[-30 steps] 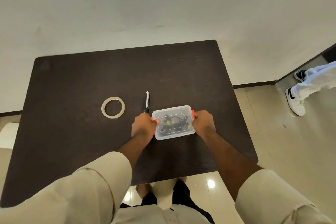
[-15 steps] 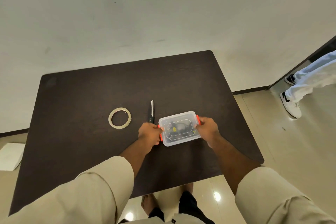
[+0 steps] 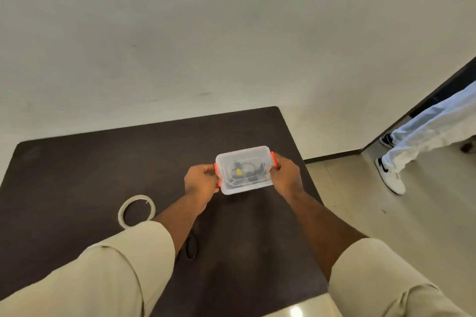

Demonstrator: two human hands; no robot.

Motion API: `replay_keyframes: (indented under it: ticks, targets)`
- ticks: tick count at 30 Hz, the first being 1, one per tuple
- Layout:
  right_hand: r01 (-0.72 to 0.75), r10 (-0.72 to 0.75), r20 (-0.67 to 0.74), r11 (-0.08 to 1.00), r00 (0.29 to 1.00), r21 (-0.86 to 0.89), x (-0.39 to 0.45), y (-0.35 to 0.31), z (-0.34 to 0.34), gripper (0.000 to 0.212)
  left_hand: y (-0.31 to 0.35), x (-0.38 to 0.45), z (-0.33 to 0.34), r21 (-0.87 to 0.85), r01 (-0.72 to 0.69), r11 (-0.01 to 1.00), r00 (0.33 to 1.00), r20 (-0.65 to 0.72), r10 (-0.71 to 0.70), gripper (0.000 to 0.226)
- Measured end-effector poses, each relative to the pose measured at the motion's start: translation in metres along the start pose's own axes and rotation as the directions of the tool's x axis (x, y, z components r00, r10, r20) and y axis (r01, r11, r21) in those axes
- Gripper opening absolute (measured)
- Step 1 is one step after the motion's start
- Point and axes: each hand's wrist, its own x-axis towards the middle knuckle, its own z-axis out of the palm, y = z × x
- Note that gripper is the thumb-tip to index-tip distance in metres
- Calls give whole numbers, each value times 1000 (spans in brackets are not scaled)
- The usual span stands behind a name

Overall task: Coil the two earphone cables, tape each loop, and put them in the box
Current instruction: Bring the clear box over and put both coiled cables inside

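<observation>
A small clear plastic box with a lid and orange side clips is held between both hands over the far right part of the dark table. Dark coiled earphone cables with yellow tape bits show through the lid. My left hand grips the box's left end at the orange clip. My right hand grips its right end. I cannot tell whether the box rests on the table or is lifted.
A roll of tape lies on the table left of my left forearm. Black scissor handles peek out under that forearm. Another person's legs and white shoes stand on the tiled floor at right.
Both hands have carried the box away from me toward the table's far right side. The view has tilted, so the tape roll and scissors now sit nearer to me than the box.
</observation>
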Motion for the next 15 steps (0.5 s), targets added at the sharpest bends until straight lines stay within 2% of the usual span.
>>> replay_keyframes:
  ticks: [2, 8, 15]
  targets:
    - [27, -28, -7, 999, 1000, -34, 18, -4, -5, 25, 13, 14, 9, 7, -46, 999, 999, 0, 46, 30]
    - [28, -27, 20, 999, 999, -42, 148, 0, -23, 38, 67, 106, 74, 150, -162, 975, 985, 82, 151, 33]
    - [52, -48, 52, 995, 997, -79, 230, 17, -17, 38, 79, 173, 114, 265, -157, 951, 987, 81, 140, 32]
